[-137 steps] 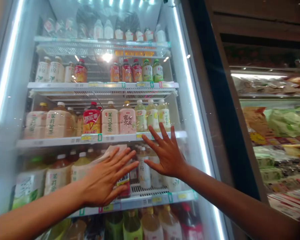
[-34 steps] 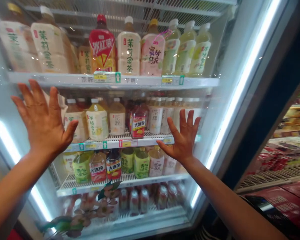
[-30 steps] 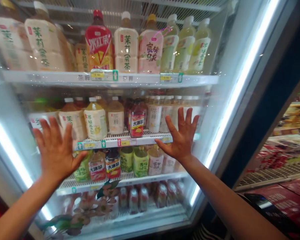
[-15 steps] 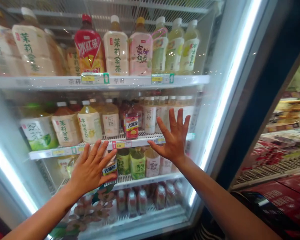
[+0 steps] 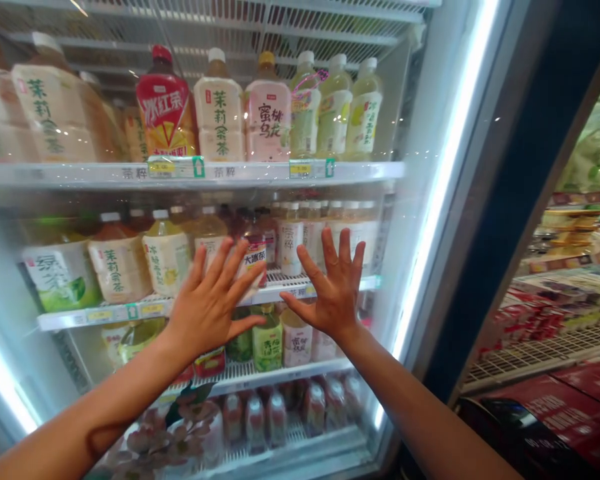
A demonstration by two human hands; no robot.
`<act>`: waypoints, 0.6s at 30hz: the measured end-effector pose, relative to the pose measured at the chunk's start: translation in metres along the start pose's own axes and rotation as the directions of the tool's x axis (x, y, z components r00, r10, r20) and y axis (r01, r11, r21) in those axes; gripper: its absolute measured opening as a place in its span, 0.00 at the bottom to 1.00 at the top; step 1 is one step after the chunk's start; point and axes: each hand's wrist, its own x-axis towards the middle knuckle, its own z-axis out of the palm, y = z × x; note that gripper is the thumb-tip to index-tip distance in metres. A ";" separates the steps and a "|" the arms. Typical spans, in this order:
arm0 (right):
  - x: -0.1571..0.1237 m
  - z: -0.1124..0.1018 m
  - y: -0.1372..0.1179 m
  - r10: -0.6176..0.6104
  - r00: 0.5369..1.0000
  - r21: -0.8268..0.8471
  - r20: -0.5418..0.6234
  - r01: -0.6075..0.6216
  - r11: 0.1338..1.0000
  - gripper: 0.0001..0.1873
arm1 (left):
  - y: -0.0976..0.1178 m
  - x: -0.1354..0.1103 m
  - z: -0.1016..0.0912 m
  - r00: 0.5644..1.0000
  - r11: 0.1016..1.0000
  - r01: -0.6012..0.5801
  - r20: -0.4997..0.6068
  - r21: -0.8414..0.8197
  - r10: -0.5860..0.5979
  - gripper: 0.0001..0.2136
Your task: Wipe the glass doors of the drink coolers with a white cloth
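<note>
My left hand (image 5: 213,301) lies flat and open on the glass door (image 5: 410,200) of a drinks fridge, fingers spread and pointing up to the right. Close beside it my right hand (image 5: 331,287) is also open and flat on the glass, fingers pointing up. Neither hand holds anything. Behind the glass at hand height stands a red-labelled tea bottle (image 5: 255,255) on a white wire shelf (image 5: 105,313), partly covered by my left fingers. Several pale tea bottles (image 5: 291,235) stand to its right.
The shelf above carries large bottles, among them a red one (image 5: 165,103) and a pink one (image 5: 267,110). A lit strip runs down the door's right edge (image 5: 440,193). A dark door frame (image 5: 525,180) stands to the right, then open chilled shelves with packaged goods (image 5: 570,293).
My left hand has swept over the glass from the far left, down and then right and up, ending beside my right hand. My right hand has barely shifted. The view has dropped to lower shelves.
</note>
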 end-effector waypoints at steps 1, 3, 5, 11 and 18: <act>0.000 0.000 0.000 -0.006 1.000 0.005 -0.010 0.006 1.000 0.54 | -0.006 0.012 -0.002 0.999 0.999 0.037 -0.023 -0.008 -0.037 0.47; 0.000 0.001 0.000 -0.016 0.999 0.022 -0.034 0.017 1.000 0.52 | -0.015 0.030 -0.006 0.995 0.996 0.084 -0.055 -0.019 -0.085 0.47; 0.000 0.001 0.001 -0.017 0.999 0.035 -0.048 0.019 0.999 0.50 | -0.012 0.028 -0.005 0.997 0.998 0.059 -0.042 -0.011 -0.059 0.50; 0.000 0.002 0.001 -0.014 0.997 0.046 -0.071 0.018 0.999 0.50 | 0.003 -0.021 0.003 0.977 0.979 -0.204 0.069 -0.004 0.203 0.50; -0.001 0.002 0.001 -0.014 0.997 0.052 -0.081 0.018 0.998 0.50 | -0.047 0.015 -0.017 0.994 0.996 0.087 -0.068 0.009 -0.086 0.46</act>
